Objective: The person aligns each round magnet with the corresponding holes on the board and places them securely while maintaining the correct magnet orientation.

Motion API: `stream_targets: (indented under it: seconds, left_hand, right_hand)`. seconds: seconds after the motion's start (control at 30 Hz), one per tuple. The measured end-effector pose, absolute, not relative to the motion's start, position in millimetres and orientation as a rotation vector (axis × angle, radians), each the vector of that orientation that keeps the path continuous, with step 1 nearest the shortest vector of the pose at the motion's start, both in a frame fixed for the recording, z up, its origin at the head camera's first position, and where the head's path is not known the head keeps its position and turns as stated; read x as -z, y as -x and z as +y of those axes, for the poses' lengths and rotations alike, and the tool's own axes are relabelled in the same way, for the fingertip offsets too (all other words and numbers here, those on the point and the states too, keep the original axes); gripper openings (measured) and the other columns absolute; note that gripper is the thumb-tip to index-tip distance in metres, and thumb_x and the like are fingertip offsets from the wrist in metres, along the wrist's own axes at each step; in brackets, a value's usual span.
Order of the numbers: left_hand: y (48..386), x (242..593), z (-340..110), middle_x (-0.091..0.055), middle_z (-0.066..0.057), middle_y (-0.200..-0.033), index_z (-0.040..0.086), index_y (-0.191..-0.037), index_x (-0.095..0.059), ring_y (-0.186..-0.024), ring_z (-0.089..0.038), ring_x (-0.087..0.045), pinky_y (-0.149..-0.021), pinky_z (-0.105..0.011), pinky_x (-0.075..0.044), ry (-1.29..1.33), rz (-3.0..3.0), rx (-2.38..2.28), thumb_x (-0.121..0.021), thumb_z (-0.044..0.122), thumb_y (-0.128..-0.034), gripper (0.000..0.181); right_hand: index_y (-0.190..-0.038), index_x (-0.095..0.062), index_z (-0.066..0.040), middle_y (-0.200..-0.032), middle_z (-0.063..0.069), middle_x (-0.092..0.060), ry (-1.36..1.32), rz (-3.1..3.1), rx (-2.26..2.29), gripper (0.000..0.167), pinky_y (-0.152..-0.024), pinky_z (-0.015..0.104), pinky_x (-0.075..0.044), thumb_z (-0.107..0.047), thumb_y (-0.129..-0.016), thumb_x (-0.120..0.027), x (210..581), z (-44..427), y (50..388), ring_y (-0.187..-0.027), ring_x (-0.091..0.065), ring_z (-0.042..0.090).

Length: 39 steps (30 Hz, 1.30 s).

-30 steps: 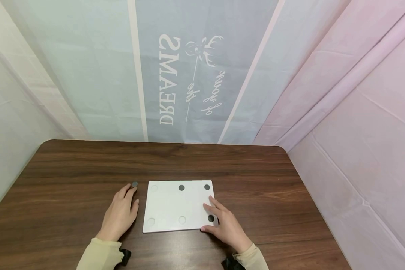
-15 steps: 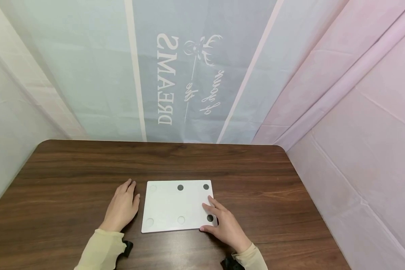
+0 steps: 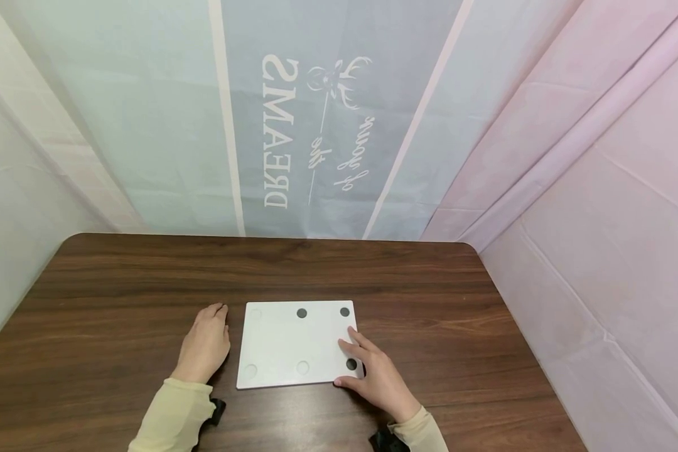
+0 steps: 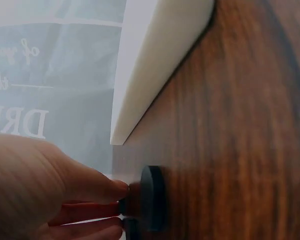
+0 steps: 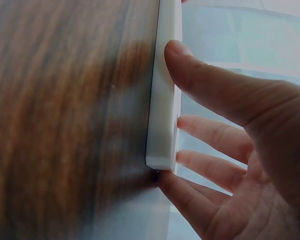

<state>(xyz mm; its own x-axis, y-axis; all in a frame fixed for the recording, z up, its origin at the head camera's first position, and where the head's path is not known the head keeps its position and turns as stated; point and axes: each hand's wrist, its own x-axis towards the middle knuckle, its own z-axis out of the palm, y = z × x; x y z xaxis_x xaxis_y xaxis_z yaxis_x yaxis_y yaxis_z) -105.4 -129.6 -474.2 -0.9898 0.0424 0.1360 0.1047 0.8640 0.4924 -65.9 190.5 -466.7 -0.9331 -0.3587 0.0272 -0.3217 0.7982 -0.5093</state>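
A white board (image 3: 288,342) with round recesses lies on the table; three recesses at its middle and right hold dark discs, such as the top-middle disc (image 3: 302,313). Left of it my left hand (image 3: 203,345) rests low, thumb drawn in towards curled fingers. In the left wrist view the left hand (image 4: 122,205) pinches a small dark disc, mostly hidden; another dark disc (image 4: 154,198) lies just beside, a further dark piece below. My right hand (image 3: 378,380) grips the board's near right corner, thumb on the near edge (image 5: 162,100), fingers at the right side and top.
The brown wooden table (image 3: 429,301) reaches back to a hanging pale blue cloth (image 3: 175,125) with white lettering. Pale pink cloth (image 3: 610,220) hangs along the right side. Black straps (image 3: 217,411) are on both wrists.
My left hand slid over the disc left of the board, hiding it, and its thumb then moved in towards the fingers. The right hand keeps its place on the board.
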Motion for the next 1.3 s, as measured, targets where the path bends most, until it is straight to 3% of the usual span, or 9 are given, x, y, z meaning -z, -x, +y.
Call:
stream_targets:
  seconds: [0.3, 1.0, 1.3]
  left_hand:
    - [103.3, 473.0, -127.4, -0.064, -0.022, -0.103, -0.01, -0.106, -0.066, -0.099, -0.039, -0.06, -0.072, -0.053, -0.054, 0.08, -2.839, 0.797, -0.065, -0.005, -0.0831, 0.024]
    - [106.2, 474.5, -124.8, -0.062, -0.016, -0.092, -0.003, -0.093, -0.066, -0.087, -0.036, -0.061, -0.065, -0.049, -0.053, 0.058, -2.808, 0.866, -0.066, -0.005, -0.0837, 0.01]
    - [111.7, 469.8, -121.7, -0.061, -0.015, -0.094, 0.0, -0.095, -0.065, -0.07, -0.033, -0.062, -0.056, -0.045, -0.05, 0.055, -2.864, 0.896, -0.067, -0.009, -0.0785, 0.019]
  right_hand:
    - [-0.129, -0.061, -0.009, -0.146, 0.012, -0.046, 0.527, 2.901, 0.809, 0.064, -0.098, 0.047, -0.047, -0.031, -0.073, -0.083, 467.2, 190.3, 65.9, -0.132, -0.046, 0.032]
    - [-0.128, -0.062, -0.009, -0.146, 0.012, -0.047, 0.531, 2.911, 0.826, 0.064, -0.098, 0.049, -0.046, -0.033, -0.073, -0.083, 468.8, 189.8, 66.8, -0.131, -0.047, 0.033]
    - [-0.128, -0.062, -0.009, -0.146, 0.012, -0.047, 0.518, 2.916, 0.833, 0.064, -0.098, 0.048, -0.046, -0.033, -0.073, -0.083, 467.8, 189.7, 65.6, -0.131, -0.047, 0.032]
